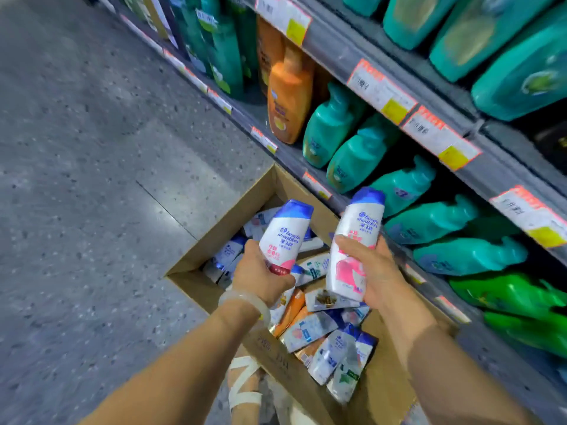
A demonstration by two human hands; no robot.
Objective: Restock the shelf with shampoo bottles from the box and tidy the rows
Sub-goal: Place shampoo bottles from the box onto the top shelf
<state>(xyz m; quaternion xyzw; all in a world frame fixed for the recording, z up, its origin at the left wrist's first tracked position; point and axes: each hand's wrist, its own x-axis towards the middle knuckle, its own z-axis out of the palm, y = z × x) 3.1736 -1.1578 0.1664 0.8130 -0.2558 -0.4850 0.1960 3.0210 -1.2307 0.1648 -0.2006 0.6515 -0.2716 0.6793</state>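
Above the open brown cardboard box point(214, 237), the left hand point(260, 273) grips one white blue-capped plastic shampoo bottle point(283, 234); at three o'clock, the right hand point(372, 271) clasps a taller matching bottle point(354, 240).

I look down a shop aisle: price-tagged shelves point(362, 61) packed with teal shampoo bottles point(334, 125) above a speckled floor point(92, 148)

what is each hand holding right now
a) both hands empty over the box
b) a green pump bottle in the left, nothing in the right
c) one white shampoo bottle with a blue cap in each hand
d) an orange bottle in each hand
c: the left hand grips one white blue-capped shampoo bottle and the right hand grips another, both above the cardboard box.
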